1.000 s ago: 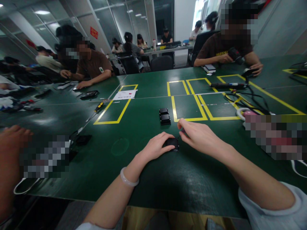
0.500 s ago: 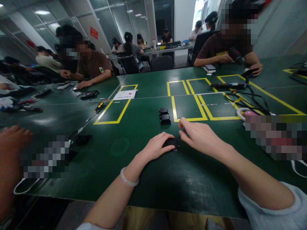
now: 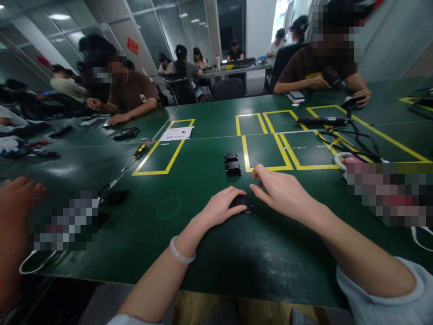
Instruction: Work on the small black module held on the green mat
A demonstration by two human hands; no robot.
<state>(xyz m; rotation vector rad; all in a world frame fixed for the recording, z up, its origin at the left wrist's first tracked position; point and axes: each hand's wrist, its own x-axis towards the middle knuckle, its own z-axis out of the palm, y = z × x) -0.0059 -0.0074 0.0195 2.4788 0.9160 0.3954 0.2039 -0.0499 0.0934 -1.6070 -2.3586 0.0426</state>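
Observation:
A small black block [image 3: 244,204] lies flat on the green table [image 3: 203,253]. My left hand [image 3: 225,205] grips it from the left, with thumb and fingers on its near and far edges. Just right of it, my right hand [image 3: 279,189] is raised with its fingers curled together around a small dark thing, mostly hidden between the fingertips. Beyond my hands stands a black piece with two raised square parts [image 3: 232,164], touched by neither hand.
Yellow tape rectangles [image 3: 268,169] mark the table. A yellow-black screwdriver [image 3: 139,151] and white paper [image 3: 176,134] lie at the left. Black cables [image 3: 363,135] and a tape roll [image 3: 339,160] are at the right. Another person's hand [image 3: 20,194] is at the left edge.
My right hand's thumb has shifted slightly left and up. My left hand and the black block have stayed in place.

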